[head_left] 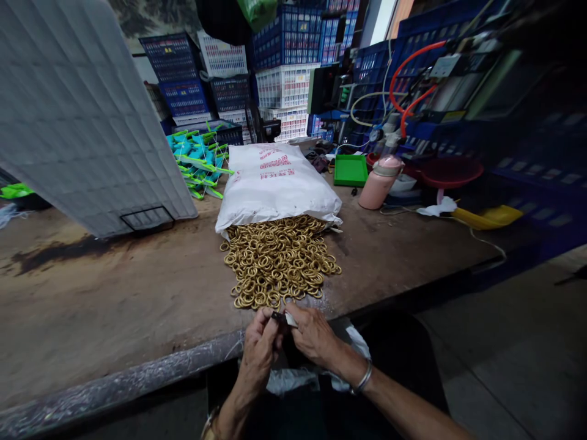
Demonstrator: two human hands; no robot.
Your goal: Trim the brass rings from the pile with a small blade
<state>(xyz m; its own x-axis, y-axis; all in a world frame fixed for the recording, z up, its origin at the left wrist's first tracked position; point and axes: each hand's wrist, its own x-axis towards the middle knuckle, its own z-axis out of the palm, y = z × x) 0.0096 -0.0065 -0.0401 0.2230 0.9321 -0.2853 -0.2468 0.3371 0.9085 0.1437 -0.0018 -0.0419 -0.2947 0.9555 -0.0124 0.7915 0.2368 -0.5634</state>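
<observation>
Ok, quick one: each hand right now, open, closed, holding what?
Left hand: closed, pinching a small dark piece, material unclear.
Right hand: closed on a small white piece, material unclear.

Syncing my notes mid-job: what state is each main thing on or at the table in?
Left hand: fingers closed on a small dark piece
Right hand: fingers closed on a small pale piece
Gold-coloured rings: loose, heaped
White sack: lying down, rings spread at its near end
Pink bottle: standing
Green tray: open-topped
Grey panel: standing up
</observation>
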